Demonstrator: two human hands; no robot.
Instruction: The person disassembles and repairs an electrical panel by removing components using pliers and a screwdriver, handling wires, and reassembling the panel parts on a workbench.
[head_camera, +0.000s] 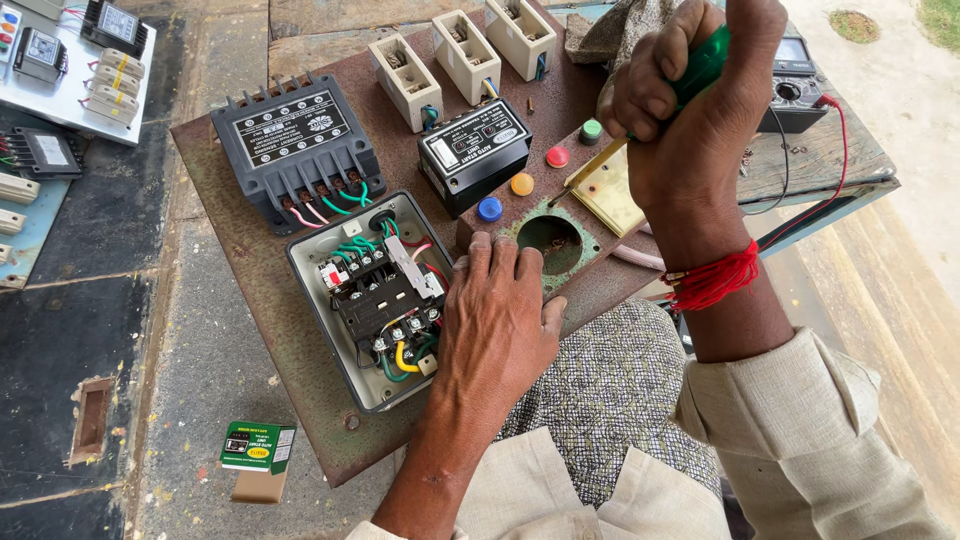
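Right hand (690, 110) is gripping a green-handled screwdriver (700, 70) in a closed fist, far right, shaft angling down toward a pale yellow plate (612, 192) on the rusty panel (250, 270). Left hand (495, 320) is lying flat, fingers spread, holding nothing, pressing on the panel's near edge, touching the open grey starter box (340, 350), just near of the round hole (548, 243).

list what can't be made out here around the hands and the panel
Head view:
- Screwdriver: the right hand wraps the green handle, and the tip is too small to tell what it touches.
- Multimeter: partly behind the right hand; dial setting too small.
- Open starter box: the left hand covers its right edge.
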